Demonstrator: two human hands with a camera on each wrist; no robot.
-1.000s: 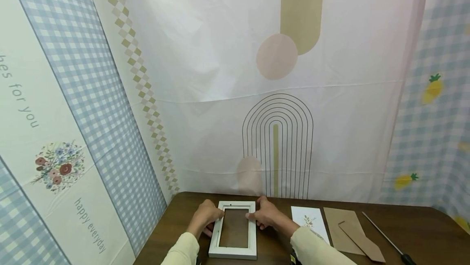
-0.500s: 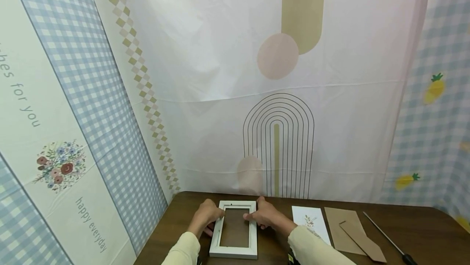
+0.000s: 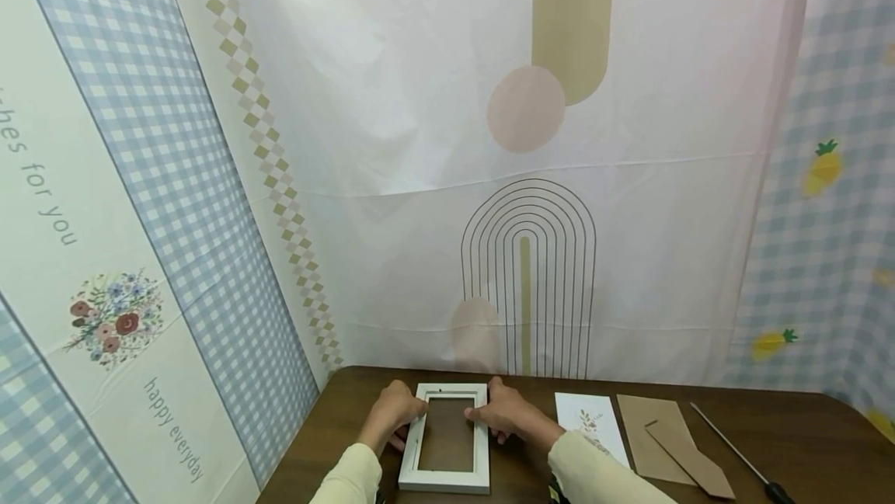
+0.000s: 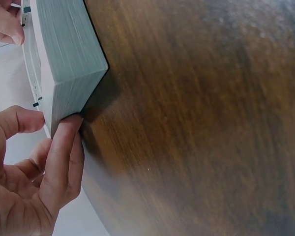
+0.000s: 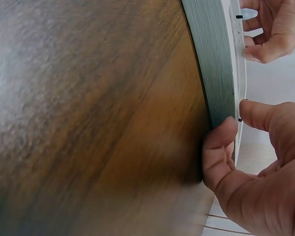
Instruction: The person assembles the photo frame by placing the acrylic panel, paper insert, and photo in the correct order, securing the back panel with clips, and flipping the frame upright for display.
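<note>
A white rectangular picture frame [image 3: 444, 479] lies on the brown wooden table, its opening showing the table's brown through it. My left hand [image 3: 391, 415] grips its left side, thumb over the inner edge and fingers along the outside. On the opposite side my right hand [image 3: 510, 412] holds the right rail the same way, thumb on top. In the left wrist view, the left fingers [image 4: 64, 147] press against the frame's outer wall [image 4: 76, 44]. Small dark tabs show along the frame's inner edge in both wrist views. The right wrist view has the right index finger [image 5: 220, 140] curled against the side.
Right of the frame lies a white card [image 3: 590, 418] with a printed plant. Beyond it is a brown backing board [image 3: 650, 426] with a narrow stand leg [image 3: 692, 461]. A screwdriver [image 3: 734, 446] with a black handle lies farthest right. A printed cloth [image 3: 391, 271] hangs behind the table.
The right thumb has shifted slightly left over the frame's right rail. Both hands stay on the frame, which lies almost where it was.
</note>
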